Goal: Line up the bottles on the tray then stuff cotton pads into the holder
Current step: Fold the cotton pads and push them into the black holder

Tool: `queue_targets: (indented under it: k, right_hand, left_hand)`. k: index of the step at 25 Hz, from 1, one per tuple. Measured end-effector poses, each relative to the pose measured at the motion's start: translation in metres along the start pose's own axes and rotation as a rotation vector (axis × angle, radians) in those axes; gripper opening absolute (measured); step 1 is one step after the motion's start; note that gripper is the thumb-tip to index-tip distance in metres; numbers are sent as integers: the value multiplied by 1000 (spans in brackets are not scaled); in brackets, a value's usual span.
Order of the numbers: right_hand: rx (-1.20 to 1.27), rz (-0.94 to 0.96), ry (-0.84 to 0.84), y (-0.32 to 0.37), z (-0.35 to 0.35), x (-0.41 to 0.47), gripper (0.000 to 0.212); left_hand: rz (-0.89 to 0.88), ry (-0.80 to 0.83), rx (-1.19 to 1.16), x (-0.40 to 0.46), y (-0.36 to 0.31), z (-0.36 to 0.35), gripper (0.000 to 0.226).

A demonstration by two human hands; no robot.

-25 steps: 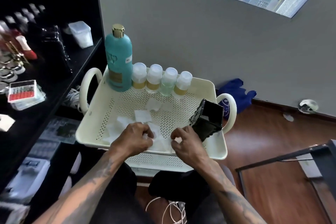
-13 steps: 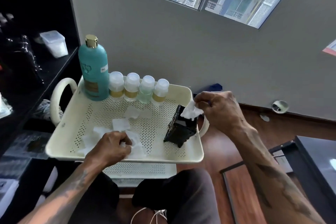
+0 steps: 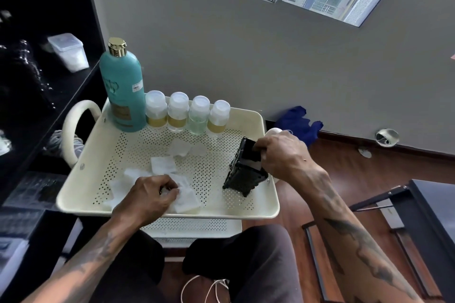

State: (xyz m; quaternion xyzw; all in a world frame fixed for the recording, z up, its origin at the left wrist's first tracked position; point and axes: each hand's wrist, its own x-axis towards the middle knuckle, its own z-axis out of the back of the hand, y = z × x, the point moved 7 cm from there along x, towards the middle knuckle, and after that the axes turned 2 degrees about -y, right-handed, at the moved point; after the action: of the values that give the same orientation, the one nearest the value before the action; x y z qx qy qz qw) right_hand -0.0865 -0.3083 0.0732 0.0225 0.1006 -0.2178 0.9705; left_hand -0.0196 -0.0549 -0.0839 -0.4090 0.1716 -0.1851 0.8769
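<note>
stuffing pads | I'd seat each flat, deep | right hand [image 3: 280,155] fingers curled inside black holder [image 3: 243,171] (pad unseen) — left hand [image 3: 150,197] pinches cotton pad [image 3: 183,195] beneath it

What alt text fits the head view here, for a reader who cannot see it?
A person's right hand reaches into the top of a black holder on a cream perforated tray, while the left hand pinches loose cotton pads. A tall teal bottle and four small bottles line the far edge.
</note>
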Motion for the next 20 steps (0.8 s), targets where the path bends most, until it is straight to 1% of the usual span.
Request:
queue_targets:
  k: [1,2,4,5,6,7,8,9,10,11,12,13,14,15,16,18,20]
  right_hand:
    - [61,-14,38,-2,0,-6,35]
    - [82,-39,111,-2,-4,-9,32]
    - [9,-71,294,0,-18,-9,33]
    - [-28,-83,355,1,-22,-8,35]
    - [-32,-78,384,2,-22,-8,36]
    - [4,-52,378,2,-20,-7,36]
    - [68,-15,334,1,-16,-8,37]
    - [148,33,230,-3,-8,-10,37]
    - [226,79,85,-10,1,-14,38]
    - [289,125,-44,-17,8,-20,43]
    - [327,157,-100,-24,8,-25,56]
    - [348,165,-81,-30,0,-27,73]
    - [355,145,-19,-35,-14,-27,89]
    - [365,129,25,-37,-28,-25,98]
    - [390,119,28,-38,-39,-23,100]
    - [468,105,-53,-37,-50,-19,93]
    - [548,108,-124,-37,-54,-16,86]
  left_hand:
    - [-4,-3,-3,0,0,0,7]
    - [-5,-4,-2,0,0,0,8]
    - [-12,-1,5,1,-1,1,10]
    - [-19,-3,8,1,-2,1,10]
    - [-26,-9,10,1,-3,2,11]
    - [-33,-23,7,1,-4,2,12]
    - [-39,-41,-3,1,-5,4,12]
    - [-46,-61,-20,1,-7,5,13]
    - [-52,-84,-39,2,-8,6,12]
    - [-57,-107,-51,2,-9,8,11]
    - [-58,-126,-59,2,-10,11,10]
    - [-58,-143,-69,1,-11,14,8]
    - [-58,-157,-81,0,-12,17,7]
    - [-60,-170,-97,-1,-13,20,7]
    - [-60,-181,-114,-3,-14,22,11]
    - [-27,-186,-169,-5,-12,26,17]
    - [59,-160,-252,-3,-7,27,20]
